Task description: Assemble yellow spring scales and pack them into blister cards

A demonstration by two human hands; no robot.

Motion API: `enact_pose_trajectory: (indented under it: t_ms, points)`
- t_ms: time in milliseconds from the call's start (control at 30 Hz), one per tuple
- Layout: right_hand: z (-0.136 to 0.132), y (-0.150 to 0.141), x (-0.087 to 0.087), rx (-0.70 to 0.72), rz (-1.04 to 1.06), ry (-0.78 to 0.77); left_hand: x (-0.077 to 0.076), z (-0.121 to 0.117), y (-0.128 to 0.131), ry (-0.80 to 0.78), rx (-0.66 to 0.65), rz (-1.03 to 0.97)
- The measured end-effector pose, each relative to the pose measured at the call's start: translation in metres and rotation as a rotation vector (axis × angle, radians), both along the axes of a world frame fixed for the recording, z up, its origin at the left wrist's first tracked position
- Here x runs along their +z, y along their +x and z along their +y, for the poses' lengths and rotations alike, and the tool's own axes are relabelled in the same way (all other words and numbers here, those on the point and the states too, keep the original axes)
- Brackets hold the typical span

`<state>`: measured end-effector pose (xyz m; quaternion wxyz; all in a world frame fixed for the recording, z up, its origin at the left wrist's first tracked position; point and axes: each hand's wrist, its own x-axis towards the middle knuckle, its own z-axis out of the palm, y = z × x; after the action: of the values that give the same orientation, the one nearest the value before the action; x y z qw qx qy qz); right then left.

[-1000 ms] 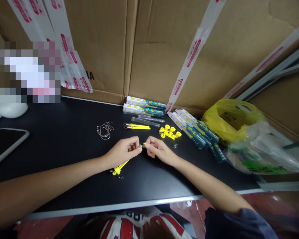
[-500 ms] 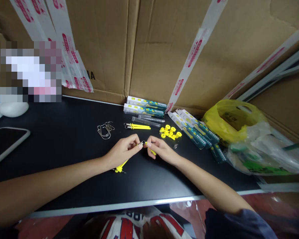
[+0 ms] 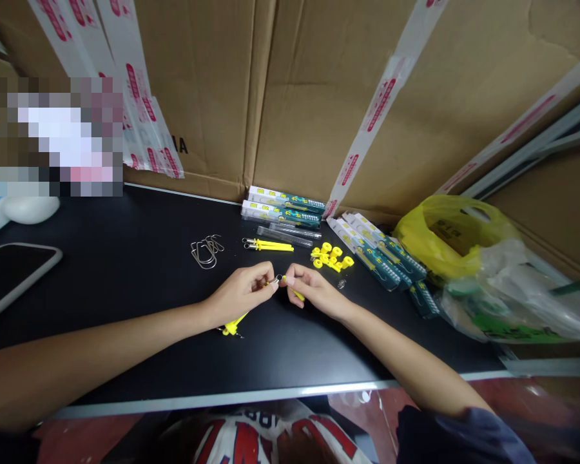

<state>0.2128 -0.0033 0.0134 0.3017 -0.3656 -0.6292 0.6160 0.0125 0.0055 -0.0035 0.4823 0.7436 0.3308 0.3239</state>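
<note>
One yellow piece [image 3: 298, 295] partly hidden in right hand [image 3: 311, 290]; metal ring [image 3: 279, 278] indistinct.

Table [image 3: 290, 364]: black, pale-edged
Left: phone [image 3: 15, 278], wire hooks [image 3: 205, 253]
Middle: yellow rods [image 3: 276, 246], clear tubes [image 3: 284, 237]
Right: small yellow pieces [image 3: 336, 252], slim boxes [image 3: 365, 252]

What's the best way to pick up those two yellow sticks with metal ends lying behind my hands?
Probably pinch the yellow sticks across mid-length, coming down from above and the near side. They lie flat, slim and side by side, so one pinch could span both. Their metal ends point left, and clear tubes lie close behind, crowding that side.
</note>
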Motion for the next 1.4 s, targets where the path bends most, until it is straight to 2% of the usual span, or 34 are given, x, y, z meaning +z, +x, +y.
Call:
enact_pose_trajectory:
  t_ms: [233,1000,1400]
  points:
    - [-0.0001,0.0008,0.001,0.015,0.006,0.006,0.0048,-0.0013,0.0013,-0.02,0.033,-0.02]
    - [0.0014,0.0002,-0.0007,0.018,-0.023,-0.004,-0.0003,-0.0028,0.004,-0.004,0.058,-0.058]
    - [0.0009,-0.0013,0.0006,-0.02,-0.023,-0.017,0.0012,-0.0035,0.005,0.031,0.063,-0.002]
